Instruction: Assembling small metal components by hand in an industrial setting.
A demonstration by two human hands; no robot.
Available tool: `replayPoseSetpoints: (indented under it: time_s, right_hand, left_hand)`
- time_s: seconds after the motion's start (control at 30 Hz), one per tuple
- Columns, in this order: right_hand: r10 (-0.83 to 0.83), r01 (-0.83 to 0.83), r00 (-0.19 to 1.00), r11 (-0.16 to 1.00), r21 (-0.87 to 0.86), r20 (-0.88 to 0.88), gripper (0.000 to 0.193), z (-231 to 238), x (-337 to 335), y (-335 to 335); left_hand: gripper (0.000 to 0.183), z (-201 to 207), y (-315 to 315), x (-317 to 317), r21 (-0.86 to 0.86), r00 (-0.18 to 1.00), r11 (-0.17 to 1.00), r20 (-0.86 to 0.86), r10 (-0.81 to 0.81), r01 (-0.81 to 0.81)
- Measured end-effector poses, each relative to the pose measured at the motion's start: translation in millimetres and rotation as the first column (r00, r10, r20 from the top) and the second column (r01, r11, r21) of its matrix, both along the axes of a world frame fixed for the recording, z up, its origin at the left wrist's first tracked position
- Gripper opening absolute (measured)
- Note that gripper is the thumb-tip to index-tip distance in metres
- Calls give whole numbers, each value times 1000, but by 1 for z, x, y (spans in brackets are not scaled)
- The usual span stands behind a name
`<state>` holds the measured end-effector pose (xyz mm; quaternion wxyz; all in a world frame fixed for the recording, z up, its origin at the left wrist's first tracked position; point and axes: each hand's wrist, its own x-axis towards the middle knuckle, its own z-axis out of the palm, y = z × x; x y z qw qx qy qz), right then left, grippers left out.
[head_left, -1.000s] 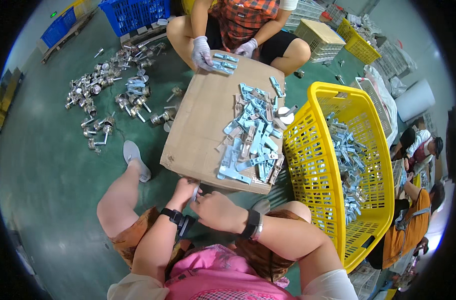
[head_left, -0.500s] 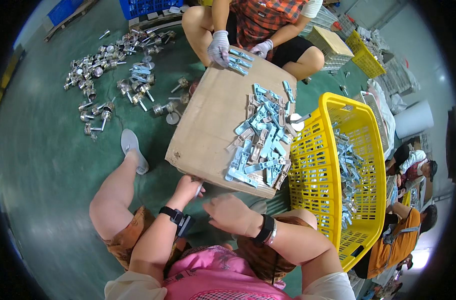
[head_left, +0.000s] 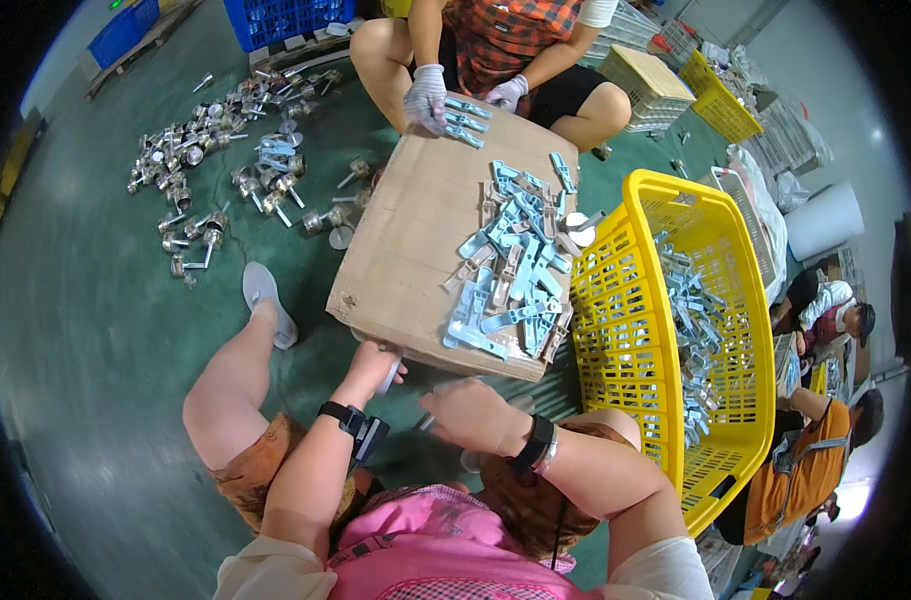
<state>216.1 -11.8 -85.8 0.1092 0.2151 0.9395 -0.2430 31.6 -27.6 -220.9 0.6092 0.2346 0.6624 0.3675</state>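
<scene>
My left hand [head_left: 374, 370] is closed at the near edge of a cardboard box [head_left: 396, 230], with a small pale flat piece [head_left: 390, 376] in its fingers. To its right, my right hand [head_left: 473, 412] is curled and blurred by motion; a thin greyish thing shows at its fingertips, too smeared to name. Blue and beige plastic clothes pegs [head_left: 516, 255] lie heaped on the right half of the box top. Against that heap rests a white disc with a metal rod [head_left: 580, 229]. Three blue pegs [head_left: 467, 122] lie in a row at the far edge.
A co-worker's gloved hands [head_left: 426, 98] are at the box's far side. On the right stands a yellow basket [head_left: 626, 300] holding many pegs. Metal parts with rods [head_left: 191, 145] lie scattered over the green floor at far left. Other people [head_left: 796, 470] sit at right.
My right hand has shifted slightly right and away from my left hand. The pale piece in my left fingers shows more. The whole view has shifted a little.
</scene>
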Motion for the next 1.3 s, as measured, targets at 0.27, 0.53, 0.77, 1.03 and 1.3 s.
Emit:
replayPoseSetpoints:
  time_s: [0.27,0.53,0.77,1.03,1.3]
  right_hand:
    - [12,-12,1000,999,32,3,29,1,5,-2]
    - [8,-8,1000,1000,22,-21,28,-7,8,-1]
    - [12,-11,1000,999,39,-29,27,-5,5,0]
    - [3,-3,1000,1000,24,20,27,-6,5,-1]
    - [13,-15,999,999,45,32,27,-6,4,-1]
  left_hand:
    - [32,5,-1,-3,-11,1000,1000,18,-12,12]
    - [30,7,1,-2,-30,999,999,42,-17,18]
    - [29,10,1,-2,-23,999,1000,51,-2,3]
    - [30,7,1,-2,8,999,1000,43,0,0]
    - [31,2,1,-1,0,999,1000,36,-2,2]
